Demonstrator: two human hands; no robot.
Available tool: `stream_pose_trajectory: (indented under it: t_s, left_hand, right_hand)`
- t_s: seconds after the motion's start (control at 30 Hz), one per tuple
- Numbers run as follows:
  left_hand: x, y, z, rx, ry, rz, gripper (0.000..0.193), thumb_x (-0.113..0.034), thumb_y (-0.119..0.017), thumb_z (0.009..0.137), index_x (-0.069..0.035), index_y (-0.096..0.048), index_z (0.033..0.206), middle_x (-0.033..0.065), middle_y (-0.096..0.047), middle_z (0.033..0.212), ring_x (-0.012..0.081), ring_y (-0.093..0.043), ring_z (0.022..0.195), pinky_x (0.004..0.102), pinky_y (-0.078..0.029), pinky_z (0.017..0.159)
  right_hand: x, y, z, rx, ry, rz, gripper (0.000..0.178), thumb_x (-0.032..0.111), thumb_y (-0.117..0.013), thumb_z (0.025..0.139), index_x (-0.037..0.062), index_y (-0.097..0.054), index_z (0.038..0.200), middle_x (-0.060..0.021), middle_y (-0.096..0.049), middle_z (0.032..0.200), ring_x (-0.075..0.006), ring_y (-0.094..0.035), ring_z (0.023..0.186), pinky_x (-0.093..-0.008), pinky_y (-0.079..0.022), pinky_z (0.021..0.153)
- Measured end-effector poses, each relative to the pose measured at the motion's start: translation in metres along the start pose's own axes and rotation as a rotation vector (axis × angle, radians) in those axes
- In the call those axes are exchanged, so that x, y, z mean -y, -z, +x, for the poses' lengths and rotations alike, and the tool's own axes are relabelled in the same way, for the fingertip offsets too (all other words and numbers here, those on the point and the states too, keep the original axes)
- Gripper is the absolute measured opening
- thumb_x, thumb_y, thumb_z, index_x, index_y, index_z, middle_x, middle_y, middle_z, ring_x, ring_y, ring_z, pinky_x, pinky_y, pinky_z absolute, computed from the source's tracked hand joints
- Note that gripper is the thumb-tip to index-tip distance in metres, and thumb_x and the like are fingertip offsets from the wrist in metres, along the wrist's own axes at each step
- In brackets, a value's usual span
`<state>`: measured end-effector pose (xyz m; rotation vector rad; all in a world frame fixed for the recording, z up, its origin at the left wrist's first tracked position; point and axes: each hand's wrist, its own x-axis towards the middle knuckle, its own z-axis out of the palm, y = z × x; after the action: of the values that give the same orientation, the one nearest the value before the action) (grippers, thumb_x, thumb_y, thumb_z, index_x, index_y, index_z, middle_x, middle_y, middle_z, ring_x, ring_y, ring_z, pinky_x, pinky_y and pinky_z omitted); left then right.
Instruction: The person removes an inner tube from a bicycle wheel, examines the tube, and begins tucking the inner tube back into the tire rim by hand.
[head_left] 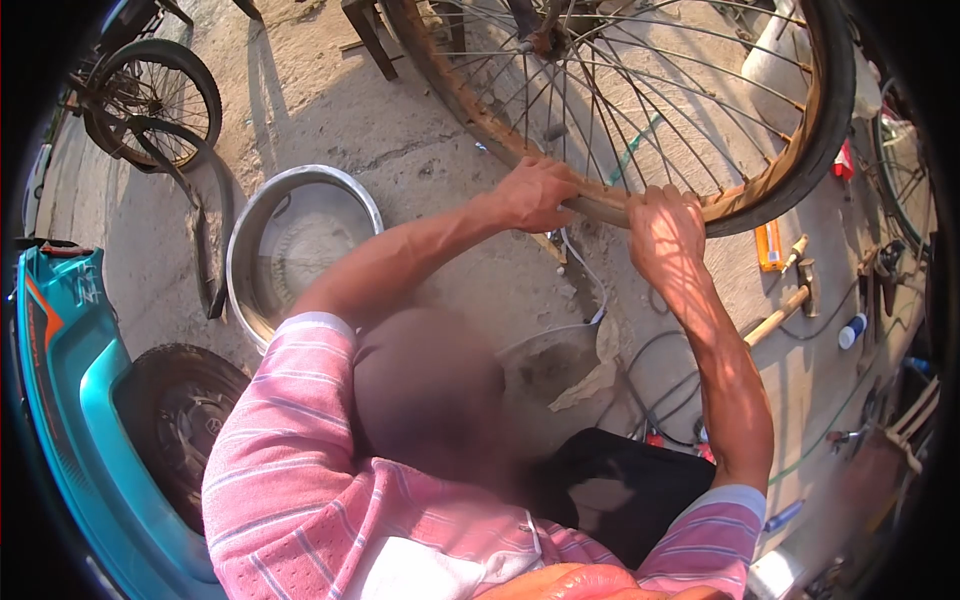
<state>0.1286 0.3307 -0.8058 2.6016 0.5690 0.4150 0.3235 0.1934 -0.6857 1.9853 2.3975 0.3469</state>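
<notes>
A large spoked bicycle wheel with a rusty brown rim fills the upper middle and right. Both my hands are closed on its near edge, a short gap apart. My left hand grips the edge with its fingers curled over. To the right, my right hand wraps over the same edge with knuckles up. A black tyre shows plainly along the wheel's right side. The fingertips of both hands are partly hidden, so I cannot tell exactly how they sit between tyre and rim. Thin spokes run to the hub at the top.
A round metal basin stands at the left. Beyond it is another bicycle wheel; a teal vehicle stands at lower left. A hammer, an orange packet, a white-and-blue bottle and cables lie at right.
</notes>
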Motion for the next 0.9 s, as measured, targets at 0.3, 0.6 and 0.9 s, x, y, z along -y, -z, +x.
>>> stream_pose_trajectory:
  t_s: [0.3,0.6,0.9]
  left_hand:
    - [-0.006,-0.009,-0.013,-0.004,-0.043,0.067,0.036,-0.030,-0.076,0.079,-0.006,-0.074,0.106,0.0132,-0.069,0.113,0.0345,-0.063,0.118,0.0499,-0.045,0.105]
    - [-0.012,-0.002,-0.005,0.046,-0.029,-0.100,0.052,-0.032,-0.075,0.082,-0.007,-0.070,0.127,0.0140,-0.071,0.125,0.0337,-0.062,0.126,0.0471,-0.044,0.110]
    - [-0.004,0.015,-0.008,-0.095,-0.074,0.046,0.045,-0.025,-0.079,0.079,-0.012,-0.071,0.122,0.0092,-0.069,0.118,0.0323,-0.062,0.121,0.0473,-0.047,0.104]
  right_hand:
    - [0.015,-0.013,0.009,0.025,0.003,-0.051,0.024,0.007,-0.068,0.082,0.0065,-0.073,0.105,-0.0105,-0.071,0.090,-0.0289,-0.069,0.092,-0.0452,-0.050,0.081]
    - [0.040,-0.005,0.016,0.429,-0.099,-0.312,0.020,0.021,-0.065,0.094,0.0171,-0.082,0.103,-0.0016,-0.073,0.108,-0.0214,-0.065,0.112,-0.0455,-0.046,0.092]
    - [0.027,-0.006,-0.002,0.211,-0.061,-0.138,0.018,0.015,-0.067,0.087,0.0126,-0.082,0.096,-0.0065,-0.073,0.101,-0.0240,-0.066,0.106,-0.0414,-0.045,0.091]
